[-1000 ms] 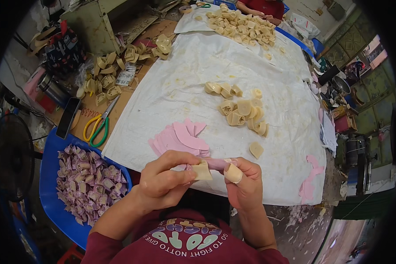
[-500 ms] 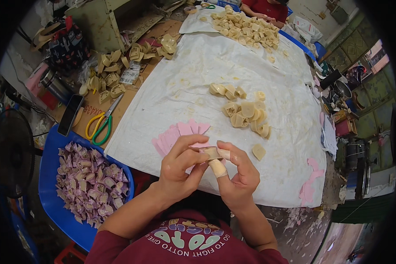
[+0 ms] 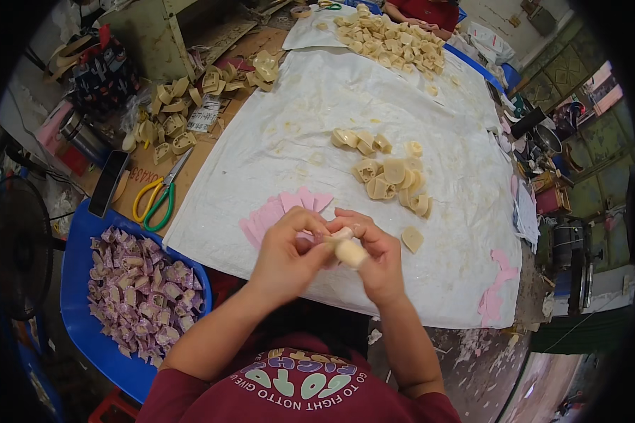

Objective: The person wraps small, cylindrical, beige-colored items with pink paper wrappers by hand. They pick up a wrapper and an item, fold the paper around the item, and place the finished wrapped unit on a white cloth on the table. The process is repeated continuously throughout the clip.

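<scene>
My left hand [image 3: 289,250] and my right hand [image 3: 379,255] meet above the near edge of a white sheet [image 3: 303,106], both gripping one small cream-coloured moulded piece [image 3: 348,251]. A pink paper slip seems pressed between the fingers and the piece. Just behind my hands lies a fanned stack of pink paper slips [image 3: 279,211]. A loose pile of cream pieces [image 3: 391,176] rests further back on the sheet, and a single cream piece [image 3: 412,239] lies right of my right hand.
A blue tray [image 3: 77,233] at my left holds several purple-wrapped pieces [image 3: 140,290]. Green-and-yellow scissors [image 3: 159,194], a dark phone [image 3: 108,183] and more cream pieces [image 3: 176,116] lie on cardboard. Another person in red sits at the far end by a large cream pile [image 3: 391,39]. Pink scraps [image 3: 497,285] hang off the right edge.
My hands have come closer together, from each holding a part to both closing on one cream piece, and have lifted slightly away from the sheet's near edge.
</scene>
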`<move>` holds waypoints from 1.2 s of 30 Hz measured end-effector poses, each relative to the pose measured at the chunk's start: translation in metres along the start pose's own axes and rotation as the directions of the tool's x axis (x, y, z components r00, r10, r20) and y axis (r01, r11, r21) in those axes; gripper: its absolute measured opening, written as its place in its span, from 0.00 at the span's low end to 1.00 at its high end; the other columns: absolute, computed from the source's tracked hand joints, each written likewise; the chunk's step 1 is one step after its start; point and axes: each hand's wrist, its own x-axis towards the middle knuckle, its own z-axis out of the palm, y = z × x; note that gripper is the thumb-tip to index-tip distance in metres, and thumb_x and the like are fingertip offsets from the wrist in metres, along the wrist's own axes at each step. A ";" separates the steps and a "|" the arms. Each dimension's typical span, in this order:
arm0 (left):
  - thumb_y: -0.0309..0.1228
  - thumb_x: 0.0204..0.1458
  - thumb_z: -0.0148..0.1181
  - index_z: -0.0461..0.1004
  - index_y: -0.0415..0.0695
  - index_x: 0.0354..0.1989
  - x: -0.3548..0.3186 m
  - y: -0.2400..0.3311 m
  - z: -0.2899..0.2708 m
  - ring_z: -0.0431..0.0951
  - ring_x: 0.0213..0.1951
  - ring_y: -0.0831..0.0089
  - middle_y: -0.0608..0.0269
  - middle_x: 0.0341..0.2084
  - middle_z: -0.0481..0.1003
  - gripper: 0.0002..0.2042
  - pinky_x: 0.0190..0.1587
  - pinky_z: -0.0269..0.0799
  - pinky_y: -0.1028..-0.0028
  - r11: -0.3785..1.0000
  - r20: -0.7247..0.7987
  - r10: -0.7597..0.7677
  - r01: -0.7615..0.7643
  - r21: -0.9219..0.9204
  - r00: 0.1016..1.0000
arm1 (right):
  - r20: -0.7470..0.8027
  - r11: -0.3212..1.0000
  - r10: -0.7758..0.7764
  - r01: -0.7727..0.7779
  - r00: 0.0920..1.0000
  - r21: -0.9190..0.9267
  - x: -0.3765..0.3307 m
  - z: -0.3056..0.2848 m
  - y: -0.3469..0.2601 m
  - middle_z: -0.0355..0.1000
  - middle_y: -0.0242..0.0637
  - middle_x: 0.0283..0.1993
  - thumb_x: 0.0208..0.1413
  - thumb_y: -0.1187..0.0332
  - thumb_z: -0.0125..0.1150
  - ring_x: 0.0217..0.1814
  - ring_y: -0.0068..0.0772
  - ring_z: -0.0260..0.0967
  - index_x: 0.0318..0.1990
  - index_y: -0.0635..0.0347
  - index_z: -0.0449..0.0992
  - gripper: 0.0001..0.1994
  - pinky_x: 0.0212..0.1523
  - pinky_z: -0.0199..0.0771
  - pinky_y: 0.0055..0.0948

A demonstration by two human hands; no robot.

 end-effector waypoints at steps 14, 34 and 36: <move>0.18 0.52 0.59 0.68 0.37 0.36 -0.004 -0.002 -0.009 0.77 0.36 0.74 0.58 0.43 0.66 0.07 0.33 0.77 0.77 0.923 0.106 0.130 -0.160 0.350 0.986 | -0.052 0.960 -0.070 0.053 0.996 -0.275 -0.006 0.002 -0.004 0.76 0.37 0.48 0.51 0.75 0.59 0.63 0.47 0.61 0.38 0.59 0.78 0.06 0.61 0.60 0.42; 0.41 0.63 0.48 0.40 0.50 0.71 -0.016 0.016 0.021 0.74 0.37 0.76 0.62 0.42 0.72 0.32 0.34 0.72 0.75 0.842 0.103 -0.222 0.244 -0.481 0.970 | -0.116 0.915 0.115 -0.060 0.987 0.399 -0.015 0.027 -0.007 0.58 0.41 0.68 0.61 0.74 0.48 0.41 0.17 0.69 0.60 0.62 0.69 0.19 0.37 0.72 0.16; 0.40 0.64 0.46 0.40 0.50 0.71 -0.018 0.018 0.019 0.72 0.34 0.78 0.63 0.41 0.71 0.31 0.30 0.69 0.77 0.857 0.091 -0.179 0.200 -0.475 0.980 | -0.014 0.893 0.150 -0.129 0.989 0.431 -0.015 0.030 -0.011 0.55 0.45 0.70 0.61 0.74 0.49 0.34 0.14 0.67 0.61 0.62 0.67 0.20 0.32 0.70 0.14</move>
